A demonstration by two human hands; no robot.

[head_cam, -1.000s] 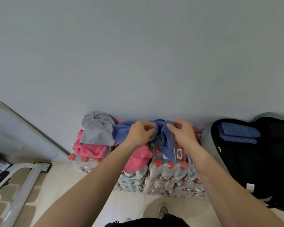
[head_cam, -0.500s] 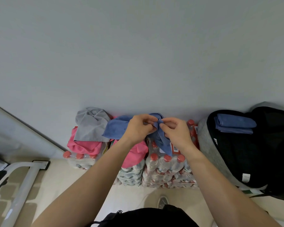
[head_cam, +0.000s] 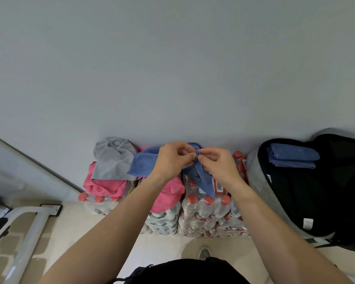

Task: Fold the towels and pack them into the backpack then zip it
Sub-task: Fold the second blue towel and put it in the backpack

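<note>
A blue towel (head_cam: 143, 163) lies bunched over packs of water bottles against the wall. My left hand (head_cam: 172, 158) and my right hand (head_cam: 215, 166) pinch its edge close together at the top middle, fingertips almost touching. One end hangs down at the right, the other spreads left. A grey towel (head_cam: 113, 158) and a pink towel (head_cam: 107, 186) lie crumpled to the left. The black backpack (head_cam: 307, 197) stands open at the right with a folded blue towel (head_cam: 293, 155) inside near its top.
Shrink-wrapped bottle packs (head_cam: 205, 214) with red caps stand on the floor along the pale wall. A white metal frame (head_cam: 27, 228) stands at the lower left. My shoe (head_cam: 203, 253) shows on the beige floor below.
My hands have come together along the blue towel's edge, from apart to nearly touching. The view has shifted slightly left and down, so the backpack sits further right.
</note>
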